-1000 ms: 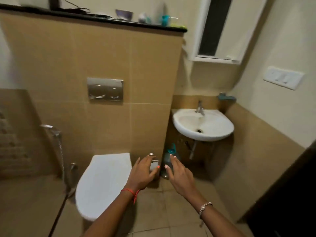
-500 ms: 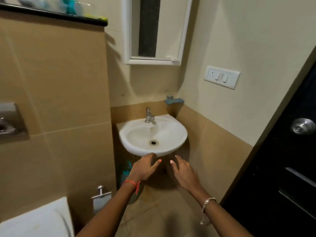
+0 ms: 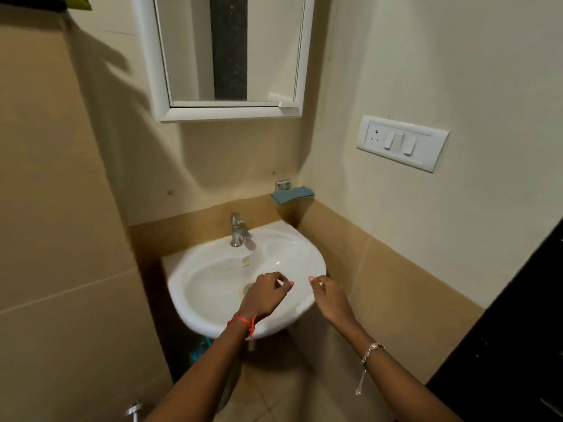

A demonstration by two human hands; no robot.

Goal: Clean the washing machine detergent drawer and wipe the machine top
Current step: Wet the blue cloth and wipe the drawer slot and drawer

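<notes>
Held the left grip point(image 3: 265, 295) over the bowl of a round white ceramic wash basin point(image 3: 189, 269), fingers loosely curled around nothing, thumb stuck out to the right, partly covering the metal drain point(image 3: 247, 288). Kept the right grip point(image 3: 329, 296) just beside it above the basin's right rim, also loosely curled and empty, apart from the left. Wore a red thread point(image 3: 243, 321) on the left wrist and a silver chain bracelet point(image 3: 373, 350) on the right. Faced a chrome tap point(image 3: 239, 231) at the basin's back, a white-framed mirror point(image 3: 228, 114) above, a blue-grey wall dish point(image 3: 292, 194) and a white switch plate point(image 3: 402, 143) to the right. Saw no washing machine or detergent drawer in this view.
</notes>
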